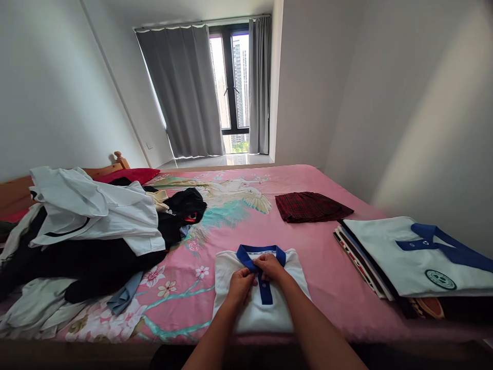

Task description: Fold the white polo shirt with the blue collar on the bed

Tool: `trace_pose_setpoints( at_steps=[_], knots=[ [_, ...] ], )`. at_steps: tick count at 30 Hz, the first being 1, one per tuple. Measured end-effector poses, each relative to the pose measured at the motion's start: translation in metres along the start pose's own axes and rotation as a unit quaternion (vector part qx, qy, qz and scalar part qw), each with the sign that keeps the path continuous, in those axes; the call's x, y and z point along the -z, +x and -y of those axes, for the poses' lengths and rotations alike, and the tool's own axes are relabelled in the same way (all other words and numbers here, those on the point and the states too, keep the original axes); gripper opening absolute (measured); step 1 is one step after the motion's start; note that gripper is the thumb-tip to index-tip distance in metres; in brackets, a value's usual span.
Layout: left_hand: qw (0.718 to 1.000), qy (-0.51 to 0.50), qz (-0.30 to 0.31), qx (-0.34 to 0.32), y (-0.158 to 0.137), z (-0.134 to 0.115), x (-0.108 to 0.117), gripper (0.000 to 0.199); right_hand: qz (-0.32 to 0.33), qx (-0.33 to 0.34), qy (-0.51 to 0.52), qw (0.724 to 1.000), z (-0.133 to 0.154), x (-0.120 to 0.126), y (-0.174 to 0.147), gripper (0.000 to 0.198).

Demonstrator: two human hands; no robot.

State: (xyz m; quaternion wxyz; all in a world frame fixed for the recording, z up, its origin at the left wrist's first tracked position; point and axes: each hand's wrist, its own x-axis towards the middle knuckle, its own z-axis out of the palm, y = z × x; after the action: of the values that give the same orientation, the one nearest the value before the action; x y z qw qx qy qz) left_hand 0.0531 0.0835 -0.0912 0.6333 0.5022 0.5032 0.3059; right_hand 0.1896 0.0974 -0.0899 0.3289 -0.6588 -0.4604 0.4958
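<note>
A white polo shirt [281, 313] with a blue collar and blue button placket lies folded flat at the front of the bed. My left hand [242, 285] pinches the left side of the collar near the top of the placket. Right beside it, my right hand [269, 268] has its fingers closed on the collar at the neck opening. The two hands almost meet. Fingers hide part of the collar's front, while a button on the placket shows just below them.
A loose heap of clothes [103, 205] covers the bed's left side. On the right stands a stack of folded garments [385, 252], topped by a similar polo. A folded dark red plaid garment [311, 206] lies behind it on the pink bedsheet [246, 228]. Walls border the bed.
</note>
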Motion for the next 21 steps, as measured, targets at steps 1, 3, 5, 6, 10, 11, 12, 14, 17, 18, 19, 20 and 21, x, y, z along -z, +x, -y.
trace_pose_setpoints(
  at_steps=[1, 3, 5, 6, 10, 11, 12, 14, 17, 18, 19, 20, 21],
  knots=[
    [1.000, -0.001, -0.003, -0.005, 0.001, 0.001, 0.000, 0.006, -0.001, 0.000, -0.001, 1.000, 0.000, 0.000, 0.000, 0.023],
    [1.000, -0.002, -0.011, -0.013, 0.002, 0.005, 0.000, 0.005, -0.004, -0.001, -0.001, 1.000, -0.001, -0.001, 0.000, 0.022],
    [1.000, 0.000, -0.014, -0.016, 0.003, 0.008, 0.000, 0.006, -0.008, 0.001, -0.001, 1.000, -0.002, -0.001, 0.002, 0.021],
    [1.000, 0.003, -0.013, -0.018, 0.003, 0.009, 0.001, 0.007, -0.009, 0.002, -0.002, 1.000, -0.003, -0.001, 0.003, 0.021],
    [1.000, 0.016, -0.007, -0.018, 0.001, 0.009, 0.004, 0.010, -0.014, 0.010, -0.006, 1.000, -0.008, -0.001, 0.007, 0.022],
    [1.000, 0.020, -0.006, -0.018, 0.000, 0.009, 0.004, 0.011, -0.015, 0.013, -0.007, 1.000, -0.009, -0.002, 0.008, 0.023],
    [1.000, 0.023, -0.004, -0.017, 0.000, 0.008, 0.004, 0.012, -0.018, 0.017, -0.009, 1.000, -0.010, -0.003, 0.009, 0.023],
    [0.999, 0.031, -0.001, -0.018, -0.001, 0.008, 0.003, 0.017, -0.029, 0.025, -0.015, 0.999, -0.010, -0.006, 0.009, 0.023],
    [0.999, 0.044, -0.001, -0.022, -0.002, 0.009, 0.001, 0.020, -0.057, 0.036, -0.027, 0.997, -0.004, -0.009, 0.003, 0.024],
    [0.999, 0.044, 0.000, -0.021, -0.003, 0.009, 0.001, 0.020, -0.075, 0.041, -0.030, 0.996, 0.000, -0.007, 0.000, 0.025],
    [0.999, 0.045, -0.004, -0.021, -0.005, 0.009, 0.002, 0.021, -0.101, 0.048, -0.033, 0.993, 0.003, -0.003, -0.003, 0.028],
    [0.998, 0.052, -0.012, -0.033, -0.008, 0.009, 0.004, 0.023, -0.136, 0.055, -0.035, 0.988, 0.006, 0.002, -0.007, 0.032],
    [0.995, 0.071, -0.025, -0.063, -0.011, 0.008, 0.007, 0.026, -0.180, 0.062, -0.040, 0.981, 0.009, 0.011, -0.011, 0.036]
  ],
)
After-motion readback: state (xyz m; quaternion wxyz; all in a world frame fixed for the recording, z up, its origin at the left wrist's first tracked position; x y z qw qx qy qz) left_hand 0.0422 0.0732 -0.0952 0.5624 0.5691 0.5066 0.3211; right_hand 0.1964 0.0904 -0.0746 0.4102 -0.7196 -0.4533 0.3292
